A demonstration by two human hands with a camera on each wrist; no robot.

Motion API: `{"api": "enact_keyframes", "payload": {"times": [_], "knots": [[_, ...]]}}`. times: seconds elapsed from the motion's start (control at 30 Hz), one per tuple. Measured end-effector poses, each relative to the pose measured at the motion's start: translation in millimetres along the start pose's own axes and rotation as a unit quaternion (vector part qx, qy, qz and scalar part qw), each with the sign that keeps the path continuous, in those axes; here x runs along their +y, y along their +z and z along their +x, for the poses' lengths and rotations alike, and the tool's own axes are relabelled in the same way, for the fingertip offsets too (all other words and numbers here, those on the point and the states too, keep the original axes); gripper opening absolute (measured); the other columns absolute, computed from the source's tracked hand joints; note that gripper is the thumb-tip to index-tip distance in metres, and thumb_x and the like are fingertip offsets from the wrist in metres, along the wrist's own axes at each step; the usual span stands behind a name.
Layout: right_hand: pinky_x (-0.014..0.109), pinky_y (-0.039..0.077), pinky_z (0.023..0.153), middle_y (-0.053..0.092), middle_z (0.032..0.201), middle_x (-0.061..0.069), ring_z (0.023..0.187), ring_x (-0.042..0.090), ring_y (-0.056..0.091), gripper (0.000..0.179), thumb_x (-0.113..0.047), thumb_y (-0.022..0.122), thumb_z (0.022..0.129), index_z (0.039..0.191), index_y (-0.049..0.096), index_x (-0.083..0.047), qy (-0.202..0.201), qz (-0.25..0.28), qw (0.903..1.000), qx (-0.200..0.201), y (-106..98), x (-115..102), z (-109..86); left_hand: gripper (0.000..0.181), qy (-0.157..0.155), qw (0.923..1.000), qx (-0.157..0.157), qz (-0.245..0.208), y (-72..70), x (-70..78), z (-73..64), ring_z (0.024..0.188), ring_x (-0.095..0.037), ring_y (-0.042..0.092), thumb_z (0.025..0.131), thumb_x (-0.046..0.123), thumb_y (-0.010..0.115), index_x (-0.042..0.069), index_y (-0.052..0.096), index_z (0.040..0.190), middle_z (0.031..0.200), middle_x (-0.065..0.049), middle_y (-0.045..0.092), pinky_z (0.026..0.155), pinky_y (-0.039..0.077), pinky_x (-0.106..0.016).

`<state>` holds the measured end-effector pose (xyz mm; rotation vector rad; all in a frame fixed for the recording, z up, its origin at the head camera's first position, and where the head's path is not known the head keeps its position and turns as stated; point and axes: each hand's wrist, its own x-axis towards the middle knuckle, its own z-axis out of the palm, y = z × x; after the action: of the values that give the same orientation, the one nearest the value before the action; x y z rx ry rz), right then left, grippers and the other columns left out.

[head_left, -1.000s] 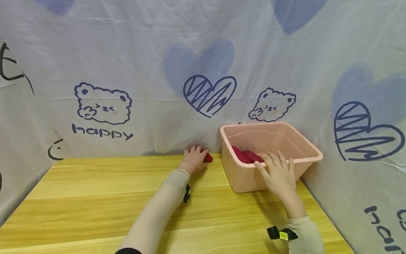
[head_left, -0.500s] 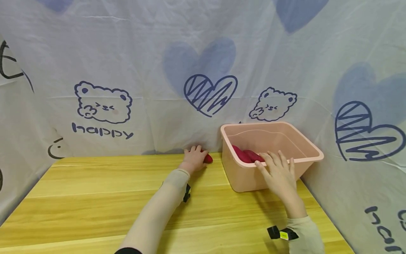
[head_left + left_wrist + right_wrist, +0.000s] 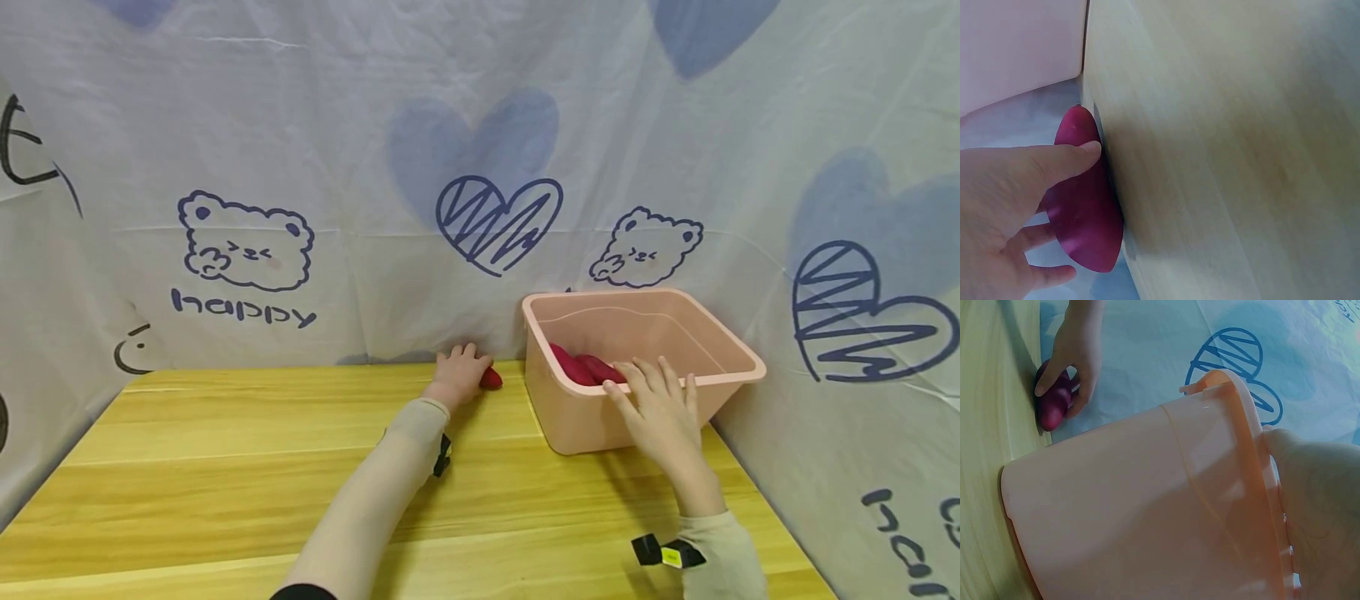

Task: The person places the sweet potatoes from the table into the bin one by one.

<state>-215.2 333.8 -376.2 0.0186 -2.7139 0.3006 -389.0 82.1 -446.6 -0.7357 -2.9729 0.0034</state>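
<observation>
My left hand (image 3: 459, 377) is at the back edge of the table, its thumb on one side and its fingers on the other side of a dark red sweet potato (image 3: 1085, 212). In the head view only one end of it shows past the fingers. The sweet potato lies at the table surface, left of a pink plastic bin (image 3: 577, 421). My right hand (image 3: 662, 412) rests on the bin's near rim with spread, mostly straight fingers reaching over it. Inside the bin lie more red sweet potatoes (image 3: 573, 367), partly hidden by the near wall.
The wooden table (image 3: 225, 475) ends at a hanging pale cloth (image 3: 360, 167) printed with hearts and bears. Another side of the cloth hangs to the right, close to the bin. A black band with a small device (image 3: 667, 552) sits on the right wrist.
Slightly less red shows between the left hand's fingers in the head view; one end of the sweet potato still sticks out at the right. The right hand and bin stay in place.
</observation>
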Motion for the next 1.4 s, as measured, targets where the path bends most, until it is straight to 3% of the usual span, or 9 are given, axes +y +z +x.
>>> {"api": "enact_keyframes", "payload": {"times": [0.33, 1.0, 1.4], "knots": [[0.063, -0.001, 0.103, 0.038, 0.137, 0.009, 0.133, 0.039, 0.018, 0.057, -0.058, 0.029, 0.090, 0.130, 0.043, -0.020, -0.001, 0.000, 1.0000, 0.007, 1.2, 1.4, 0.2, 0.036, -0.006, 0.9997, -0.020, 0.010, 4.9, 0.8, -0.4, 0.111, -0.029, 0.043, 0.090, 0.022, 0.052, 0.031, 0.050, 0.125, 0.119, -0.008, 0.047, 0.090, 0.038, -0.052], [0.061, -0.004, 0.104, 0.038, 0.137, 0.009, 0.134, 0.038, 0.017, 0.057, -0.058, 0.030, 0.090, 0.129, 0.043, -0.020, 0.000, 0.007, 0.9999, 0.008, 2.5, 1.7, 0.1, 0.036, -0.002, 0.9999, -0.011, 0.008, 3.8, -7.3, -6.6, 0.110, -0.029, 0.042, 0.093, 0.018, 0.047, 0.031, 0.048, 0.126, 0.120, -0.008, 0.046, 0.087, 0.039, -0.051], [0.061, -0.006, 0.104, 0.037, 0.137, 0.011, 0.134, 0.038, 0.016, 0.058, -0.058, 0.029, 0.090, 0.130, 0.043, -0.019, 0.003, 0.013, 0.9999, 0.008, 2.0, 2.2, 0.0, 0.035, 0.010, 0.9995, 0.018, 0.026, -3.6, -8.9, -11.4, 0.109, -0.027, 0.042, 0.093, 0.021, 0.047, 0.033, 0.047, 0.126, 0.117, -0.005, 0.046, 0.087, 0.039, -0.050]]}}
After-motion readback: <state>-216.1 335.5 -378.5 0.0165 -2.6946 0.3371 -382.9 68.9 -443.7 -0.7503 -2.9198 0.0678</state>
